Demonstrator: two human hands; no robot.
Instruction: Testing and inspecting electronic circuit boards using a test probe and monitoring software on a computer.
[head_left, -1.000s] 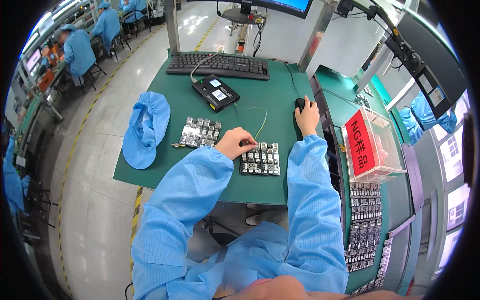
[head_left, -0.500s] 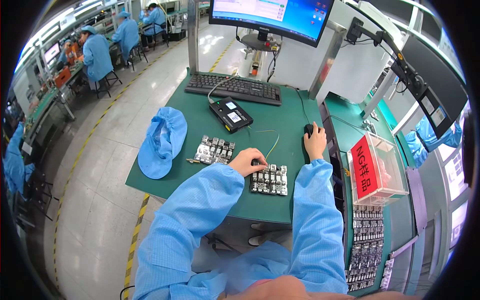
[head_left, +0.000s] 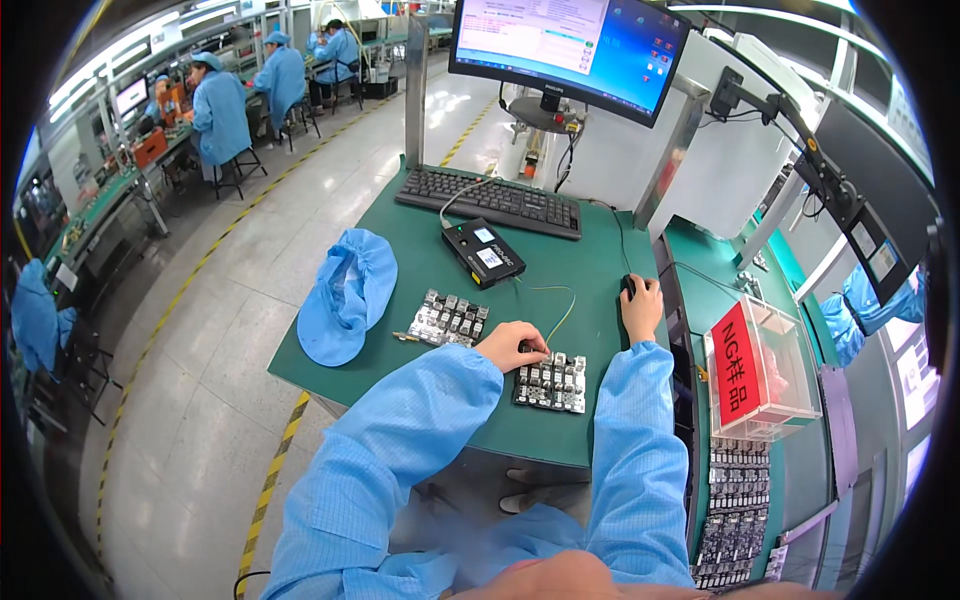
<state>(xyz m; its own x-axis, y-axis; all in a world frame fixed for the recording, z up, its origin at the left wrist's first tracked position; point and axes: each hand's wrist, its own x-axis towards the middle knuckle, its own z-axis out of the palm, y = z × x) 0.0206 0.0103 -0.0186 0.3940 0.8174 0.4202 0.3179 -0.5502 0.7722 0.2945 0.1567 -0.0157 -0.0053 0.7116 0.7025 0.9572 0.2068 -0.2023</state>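
My left hand (head_left: 514, 345) is over the upper left edge of the nearer circuit-board panel (head_left: 552, 386), thumb and fingertips drawn together there. A thin yellow-green wire (head_left: 574, 298) runs in to my fingertips — what exactly they pinch is too small to tell. The panel lies flat on the green tabletop (head_left: 422, 268), in front of me and between my forearms. My right hand (head_left: 644, 308) lies on the black mouse (head_left: 628, 286), fingers curved around it, to the right of that panel.

Just left of my left hand lies a second circuit-board panel (head_left: 446, 316), apart from the first. The black box (head_left: 484, 254) with two lit or pale patches sits above both, turned at a slant, the wire leading from its near right corner. Behind it is the black keyboard (head_left: 490, 201); a blue cap (head_left: 346, 296) lies at the left — and a clear bin (head_left: 765, 372) with a red label stands beyond my right arm.
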